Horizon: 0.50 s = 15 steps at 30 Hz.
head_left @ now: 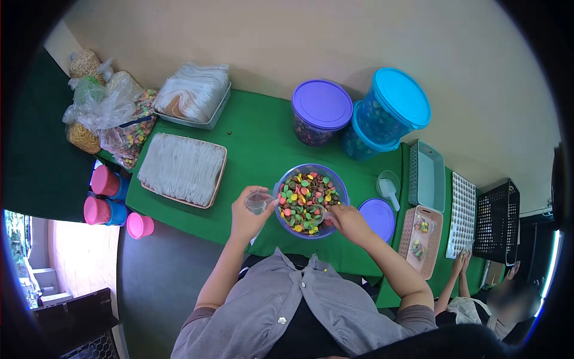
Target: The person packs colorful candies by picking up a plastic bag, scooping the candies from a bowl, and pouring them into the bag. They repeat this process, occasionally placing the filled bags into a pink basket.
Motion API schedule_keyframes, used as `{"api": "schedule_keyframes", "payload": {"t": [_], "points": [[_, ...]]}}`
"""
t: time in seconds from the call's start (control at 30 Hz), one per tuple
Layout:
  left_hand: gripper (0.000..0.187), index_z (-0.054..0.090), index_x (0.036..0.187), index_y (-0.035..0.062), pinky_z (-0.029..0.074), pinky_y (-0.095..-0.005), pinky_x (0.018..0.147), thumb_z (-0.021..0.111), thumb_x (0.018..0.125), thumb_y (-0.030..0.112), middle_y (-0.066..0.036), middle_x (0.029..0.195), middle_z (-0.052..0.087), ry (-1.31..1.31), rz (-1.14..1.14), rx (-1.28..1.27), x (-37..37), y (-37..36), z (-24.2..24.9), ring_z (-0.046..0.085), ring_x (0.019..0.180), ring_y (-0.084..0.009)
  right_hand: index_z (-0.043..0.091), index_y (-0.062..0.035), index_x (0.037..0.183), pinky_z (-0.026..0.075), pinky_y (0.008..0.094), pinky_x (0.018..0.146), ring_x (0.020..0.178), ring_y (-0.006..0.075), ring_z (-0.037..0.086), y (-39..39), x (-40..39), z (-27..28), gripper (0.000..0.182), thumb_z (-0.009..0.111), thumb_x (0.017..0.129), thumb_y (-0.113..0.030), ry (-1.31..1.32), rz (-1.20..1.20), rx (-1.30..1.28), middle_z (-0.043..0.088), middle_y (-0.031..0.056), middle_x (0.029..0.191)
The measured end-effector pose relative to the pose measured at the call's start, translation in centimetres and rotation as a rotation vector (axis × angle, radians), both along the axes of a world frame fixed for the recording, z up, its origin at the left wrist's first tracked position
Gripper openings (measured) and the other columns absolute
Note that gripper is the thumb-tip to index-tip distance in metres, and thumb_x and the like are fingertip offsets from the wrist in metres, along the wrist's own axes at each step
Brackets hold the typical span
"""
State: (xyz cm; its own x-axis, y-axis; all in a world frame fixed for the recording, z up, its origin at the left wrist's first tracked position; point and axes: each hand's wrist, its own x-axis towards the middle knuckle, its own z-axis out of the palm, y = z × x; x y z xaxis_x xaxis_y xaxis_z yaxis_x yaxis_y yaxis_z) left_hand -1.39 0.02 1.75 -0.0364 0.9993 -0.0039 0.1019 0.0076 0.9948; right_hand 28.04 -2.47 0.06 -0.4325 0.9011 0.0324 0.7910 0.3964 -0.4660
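Head view: sole cam; landmark = purple tub (345, 188) on green cloth (254, 122).
Sweets: in tub, green, yellow, pinkish-red & brown pcs (297, 196), mixed wall to wall.
L hand (242, 216): at tub's L side, thumb & fingers grasping clear container (257, 204); cup or pouch, can't tell.
R hand (348, 223): at tub's R rim, fingers gripping clear scoop (321, 214), its end in among sweets.
Scooping: prob. best w/ modest load, scoop lvl on the lift, brief pause over tub so strays drop back in.
Container: prob. best w/ mouth over tub's L rim, tipped twd scoop; light grip, as thin plastic may buckle.
Colour mix: dipping in diff. spots shd vary it.
Spill risk: pcs cd fall btwn container & tub; closing that gap shd help.
Flat packets (181, 169): stacked in tray (220, 178), L of tub.
Purple lid (377, 218): just R of tub, lying flat.
Filled packets (417, 248): in peach basket (435, 251), farther R of tub.
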Motion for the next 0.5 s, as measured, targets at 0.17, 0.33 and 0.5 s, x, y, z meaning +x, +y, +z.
{"api": "schedule_keyframes", "payload": {"t": [0.17, 0.33, 0.5], "points": [[0.036, 0.06, 0.103, 0.0012, 0.05, -0.0287, 0.081, 0.08, 0.075, 0.011, -0.008, 0.092, 0.066, 0.034, -0.033, -0.012, 0.6, 0.0, 0.4, 0.064, 0.089, -0.0144, 0.063, -0.0008, 0.094, 0.047, 0.0474, 0.075, 0.08, 0.0357, 0.063, 0.3, -1.8, -1.1, 0.021, 0.062, 0.087, -0.02, -0.001, 0.009, 0.033, 0.065, 0.0158, 0.081], [0.036, 0.06, 0.103, 0.0011, 0.051, -0.0294, 0.082, 0.08, 0.075, 0.011, -0.008, 0.092, 0.066, 0.001, -0.059, 0.026, 0.9, 0.0, 0.3, 0.064, 0.089, -0.0148, 0.066, 0.0009, 0.095, 0.05, 0.0415, 0.069, 0.077, 0.0279, 0.066, 3.0, -3.0, -0.7, 0.022, 0.063, 0.088, -0.019, 0.109, -0.189, -0.311, 0.067, 0.0143, 0.083], [0.036, 0.059, 0.103, 0.0012, 0.05, -0.0296, 0.082, 0.08, 0.076, 0.011, -0.008, 0.092, 0.066, 0.012, -0.035, 0.033, 0.2, 0.0, 0.4, 0.064, 0.09, -0.0147, 0.063, 0.0023, 0.103, 0.053, 0.0246, 0.056, 0.067, 0.0158, 0.068, 3.6, -3.5, -2.9, 0.018, 0.059, 0.093, -0.012, 0.894, -0.597, -0.548, 0.066, 0.0121, 0.084]]}}
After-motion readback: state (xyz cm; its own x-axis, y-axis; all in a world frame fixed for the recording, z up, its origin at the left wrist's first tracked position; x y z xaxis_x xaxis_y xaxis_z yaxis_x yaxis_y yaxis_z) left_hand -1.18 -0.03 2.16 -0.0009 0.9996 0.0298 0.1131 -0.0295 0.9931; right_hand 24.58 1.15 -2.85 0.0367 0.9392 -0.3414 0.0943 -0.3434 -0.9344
